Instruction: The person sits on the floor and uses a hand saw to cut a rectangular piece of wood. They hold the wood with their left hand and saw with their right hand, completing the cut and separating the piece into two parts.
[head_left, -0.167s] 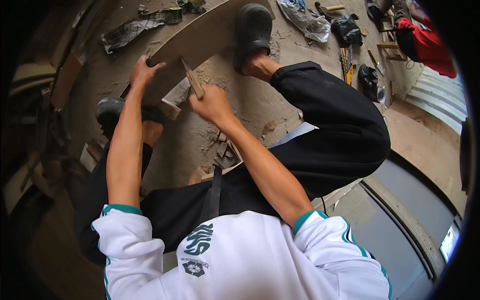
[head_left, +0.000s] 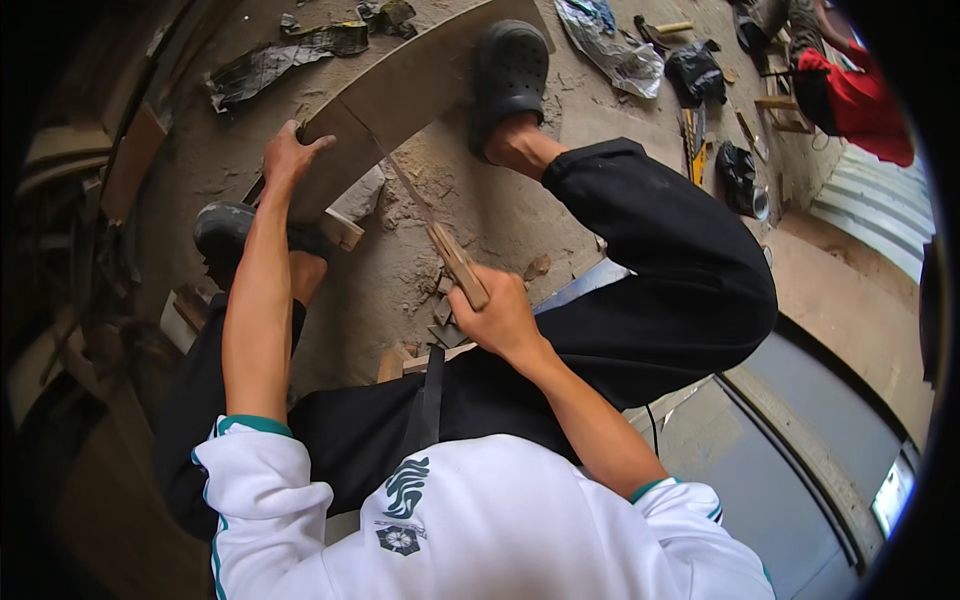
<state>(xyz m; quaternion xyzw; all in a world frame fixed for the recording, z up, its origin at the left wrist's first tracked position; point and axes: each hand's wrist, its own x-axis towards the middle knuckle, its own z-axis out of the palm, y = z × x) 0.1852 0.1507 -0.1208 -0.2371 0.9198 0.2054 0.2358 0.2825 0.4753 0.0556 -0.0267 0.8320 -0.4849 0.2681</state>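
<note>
My right hand (head_left: pixel 497 315) is closed around the wooden handle of a handsaw (head_left: pixel 457 264). Its thin blade slants up and left to a wooden board (head_left: pixel 425 72), where a dark cut line shows across the surface. At the board's left edge, my left hand (head_left: pixel 288 155) grips with the thumb stretched over the top; its other fingers are partly hidden. A dark clog on my right foot (head_left: pixel 510 75) presses on the board's right part. My left clog (head_left: pixel 222 228) is near the board's lower left end, beside a small wood block (head_left: pixel 343 230).
Wood scraps (head_left: pixel 445 320) lie on the dusty floor between my legs. Stacked boards (head_left: pixel 135 165) stand at the left. Right of the board are crumpled plastic (head_left: pixel 630 60), a hammer (head_left: pixel 652 32), black bags (head_left: pixel 697 72) and a yellow-marked tool (head_left: pixel 694 145). A person in red (head_left: pixel 858 105) is at the upper right.
My right hand has drawn the saw back toward me, down and to the right, so more blade shows. My left hand keeps its place on the board.
</note>
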